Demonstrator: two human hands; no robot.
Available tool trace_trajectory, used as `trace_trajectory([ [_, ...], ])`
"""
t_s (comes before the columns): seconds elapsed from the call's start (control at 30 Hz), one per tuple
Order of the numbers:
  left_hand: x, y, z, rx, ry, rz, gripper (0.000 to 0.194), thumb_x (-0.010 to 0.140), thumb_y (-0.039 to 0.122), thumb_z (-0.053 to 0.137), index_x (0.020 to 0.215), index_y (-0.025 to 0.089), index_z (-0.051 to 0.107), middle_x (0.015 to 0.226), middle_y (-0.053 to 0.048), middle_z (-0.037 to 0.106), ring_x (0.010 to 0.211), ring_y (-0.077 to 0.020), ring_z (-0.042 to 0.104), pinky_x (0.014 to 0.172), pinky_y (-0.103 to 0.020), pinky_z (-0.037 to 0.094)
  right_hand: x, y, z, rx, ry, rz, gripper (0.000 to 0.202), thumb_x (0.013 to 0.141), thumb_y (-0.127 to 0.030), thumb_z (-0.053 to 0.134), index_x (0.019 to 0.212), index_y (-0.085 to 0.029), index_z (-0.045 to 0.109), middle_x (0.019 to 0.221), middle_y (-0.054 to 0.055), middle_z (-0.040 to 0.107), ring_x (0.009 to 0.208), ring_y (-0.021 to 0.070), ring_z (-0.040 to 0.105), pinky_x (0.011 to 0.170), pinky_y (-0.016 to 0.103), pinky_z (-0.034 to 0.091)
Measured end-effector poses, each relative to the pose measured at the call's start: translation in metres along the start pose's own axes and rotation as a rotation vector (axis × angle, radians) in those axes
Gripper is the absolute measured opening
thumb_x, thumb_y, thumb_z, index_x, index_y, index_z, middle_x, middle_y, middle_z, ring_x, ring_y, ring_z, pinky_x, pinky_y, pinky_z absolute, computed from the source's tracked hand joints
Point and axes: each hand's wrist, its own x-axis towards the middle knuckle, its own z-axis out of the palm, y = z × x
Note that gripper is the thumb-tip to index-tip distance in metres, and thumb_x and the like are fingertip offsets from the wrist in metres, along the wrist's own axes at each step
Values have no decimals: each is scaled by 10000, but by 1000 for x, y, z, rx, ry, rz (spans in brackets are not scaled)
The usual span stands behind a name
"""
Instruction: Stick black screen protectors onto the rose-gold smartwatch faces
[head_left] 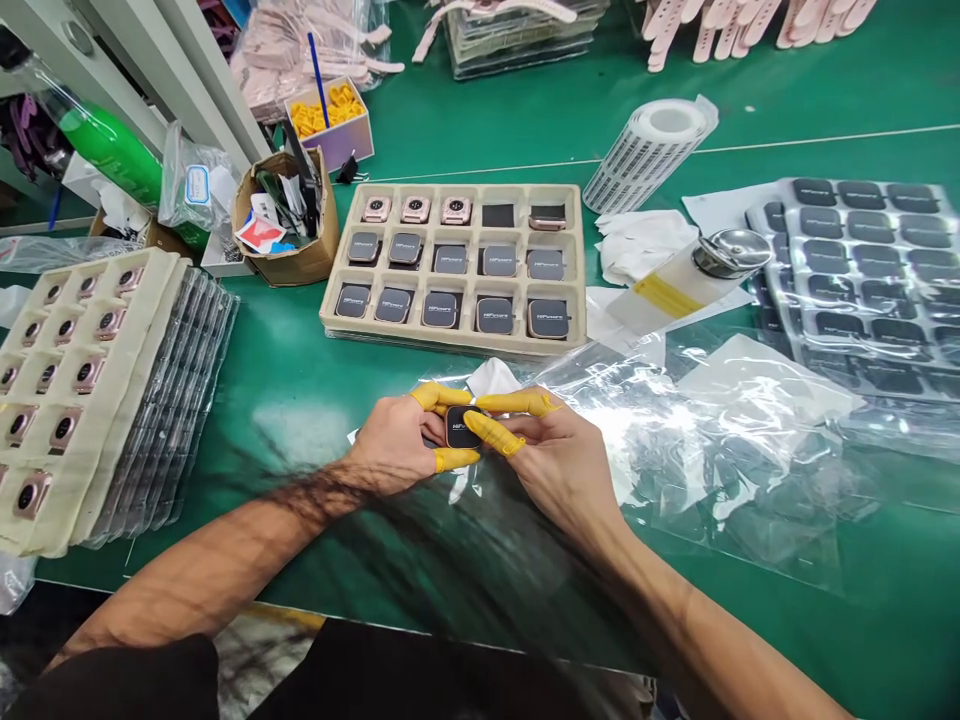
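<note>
Between both hands, above the green table, is a smartwatch case point(459, 428) with a dark, lettered face turned up. My left hand point(394, 440), with yellow finger cots on finger and thumb, grips its left side. My right hand point(562, 450) also wears yellow cots; its thumb presses on the face and its fingers hold the far right edge. A white cloth point(493, 378) lies just behind the fingers. Farther back stands a beige tray point(454, 345) of watch cases, most showing dark lettered faces, a few in the back row showing pink backs.
Stacked trays of pink watch cases point(64, 375) stand left. A cardboard box point(289, 230) of tools and a box of yellow finger cots point(330, 120) sit back left. At right are a label roll point(645, 150), a pump bottle point(697, 275), clear plastic sheets point(720, 470) and sheets of dark stickers point(862, 260).
</note>
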Motion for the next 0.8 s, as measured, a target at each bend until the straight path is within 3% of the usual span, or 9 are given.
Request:
trace_trajectory([
  [0.23, 0, -2, 1, -43, 8, 14, 564, 685, 295, 907, 1212, 195, 730, 724, 33, 746, 720, -163, 753, 764, -271, 604, -1, 5, 0, 68, -54, -71, 153, 783, -440, 868, 844, -310, 815, 942, 5, 708, 735, 159, 682, 672, 311, 598],
  [0.4, 2, -1, 1, -111, 17, -12, 613, 647, 300, 932, 1206, 154, 727, 731, 6, 754, 714, -165, 751, 757, -268, 607, 2, 1, -6, 197, -138, 115, 301, 673, -460, 944, 849, -272, 788, 887, 12, 764, 831, 199, 713, 799, 336, 610],
  [0.5, 1, 1, 1, -104, 13, -20, 619, 641, 280, 935, 1211, 143, 734, 740, -9, 766, 722, -173, 759, 751, -265, 613, 5, -4, -8, 255, -110, 202, 408, 608, -484, 976, 875, -251, 773, 903, 22, 785, 871, 207, 726, 849, 334, 603],
  [0.8, 0, 2, 1, -42, 6, -5, 590, 649, 276, 920, 1201, 156, 750, 706, 3, 767, 725, -194, 768, 715, -271, 601, 4, 0, -2, 178, -73, 230, 466, 595, -532, 970, 882, -230, 763, 870, 38, 786, 812, 212, 730, 786, 335, 623],
])
